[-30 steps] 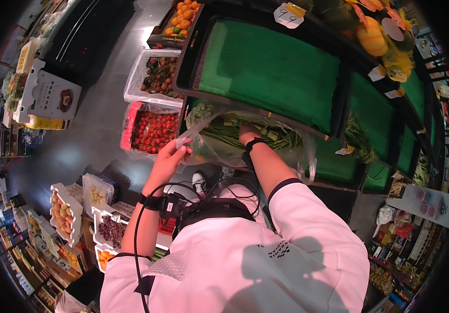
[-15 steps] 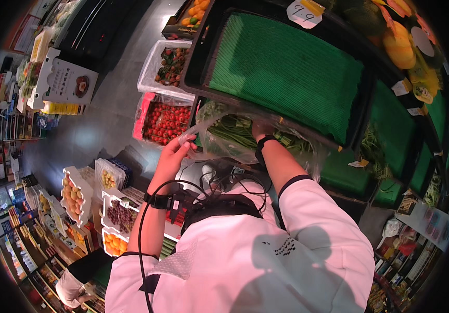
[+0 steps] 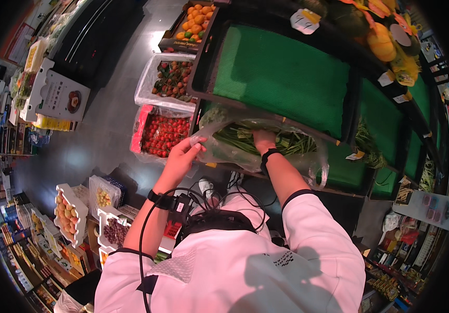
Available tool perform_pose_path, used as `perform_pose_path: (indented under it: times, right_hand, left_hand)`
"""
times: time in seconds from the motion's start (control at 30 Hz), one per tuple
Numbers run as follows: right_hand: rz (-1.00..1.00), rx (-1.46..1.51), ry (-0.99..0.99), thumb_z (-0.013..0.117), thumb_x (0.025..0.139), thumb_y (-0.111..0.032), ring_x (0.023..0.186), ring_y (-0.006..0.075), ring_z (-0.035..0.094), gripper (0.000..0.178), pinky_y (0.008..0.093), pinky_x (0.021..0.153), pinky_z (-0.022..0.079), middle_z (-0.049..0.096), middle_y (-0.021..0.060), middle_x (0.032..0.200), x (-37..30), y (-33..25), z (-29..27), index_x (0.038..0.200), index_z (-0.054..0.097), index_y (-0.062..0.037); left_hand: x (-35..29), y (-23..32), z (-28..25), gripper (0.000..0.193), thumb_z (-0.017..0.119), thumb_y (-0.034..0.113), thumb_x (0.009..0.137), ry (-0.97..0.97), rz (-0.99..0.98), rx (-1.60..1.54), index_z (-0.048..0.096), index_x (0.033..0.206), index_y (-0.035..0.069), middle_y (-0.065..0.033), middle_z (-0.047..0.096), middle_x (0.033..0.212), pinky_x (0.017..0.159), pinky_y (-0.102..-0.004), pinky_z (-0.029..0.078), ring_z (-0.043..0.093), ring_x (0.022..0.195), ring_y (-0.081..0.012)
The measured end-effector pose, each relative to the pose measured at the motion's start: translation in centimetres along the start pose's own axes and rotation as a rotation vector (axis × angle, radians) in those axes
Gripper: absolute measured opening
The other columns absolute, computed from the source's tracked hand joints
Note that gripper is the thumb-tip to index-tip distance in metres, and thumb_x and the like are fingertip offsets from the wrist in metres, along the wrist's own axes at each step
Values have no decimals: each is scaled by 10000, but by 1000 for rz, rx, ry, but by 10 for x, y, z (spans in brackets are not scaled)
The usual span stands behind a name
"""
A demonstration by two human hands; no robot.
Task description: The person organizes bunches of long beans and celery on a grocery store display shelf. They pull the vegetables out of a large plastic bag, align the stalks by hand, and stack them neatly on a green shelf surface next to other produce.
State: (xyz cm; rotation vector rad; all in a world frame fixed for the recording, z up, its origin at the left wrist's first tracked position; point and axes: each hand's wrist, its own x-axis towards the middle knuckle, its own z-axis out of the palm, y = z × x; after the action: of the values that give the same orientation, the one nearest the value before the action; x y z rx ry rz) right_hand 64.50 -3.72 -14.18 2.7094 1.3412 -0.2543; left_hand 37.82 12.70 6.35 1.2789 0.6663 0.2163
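Observation:
Between finger and thumb, my left hand (image 3: 184, 155) pinches the gathered edge of a clear plastic bag (image 3: 215, 151). The thin film stretches from there to the right, around and over a bed of long green leafy stalks (image 3: 297, 143). Down among these stalks, below the edge of the black crate above, reaches my right hand (image 3: 264, 139). Its fingertips are hidden by the greens, so whether they grip any stalks cannot be seen. A pale green, bumpy vegetable (image 3: 214, 117) lies under the film at the left end of the stalks.
Above the stalks slopes a black crate (image 3: 199, 78) with a green mesh lining (image 3: 282, 78). Boxes of red cherry tomatoes (image 3: 164, 134), reddish round fruit (image 3: 175, 77) and oranges (image 3: 197, 21) stand to the left. More greens (image 3: 366, 143) lie at right. A black cable (image 3: 142, 245) runs along my left arm.
My view has shifted slightly, so more of the orange box shows. My right hand is now more visible among the stalks. My left hand still pinches the bag.

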Motion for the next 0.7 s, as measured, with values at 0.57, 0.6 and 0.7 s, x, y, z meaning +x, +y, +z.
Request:
perform_pose_path:
  times: [0.57, 0.6, 0.7]
  right_hand:
    - [-16, 15, 50, 548, 822, -63, 869, 338, 657, 173, 446, 677, 545, 671, 168, 974, -18, -41, -46, 945, 667, -48]
    - [-48, 70, 47, 616, 789, -61, 859, 347, 654, 205, 457, 662, 538, 662, 175, 982, -27, -38, -63, 991, 640, -34]
    - [131, 243, 34, 667, 781, -94, 854, 358, 648, 320, 456, 662, 535, 655, 170, 989, -49, -27, -107, 1081, 581, -22]
  left_hand:
    - [-25, -2, -31, 248, 555, 141, 962, 52, 24, -64, 582, 1181, 29, -17, 659, 950, 673, -216, 449, 572, 786, -65]
    - [-24, -1, -30, 248, 555, 141, 962, 47, 37, -70, 582, 1181, 29, -17, 659, 950, 673, -216, 449, 572, 786, -65]
    - [-12, 7, -23, 251, 550, 158, 966, 96, 40, -189, 575, 1182, 34, -22, 653, 958, 683, -211, 437, 574, 783, -72]
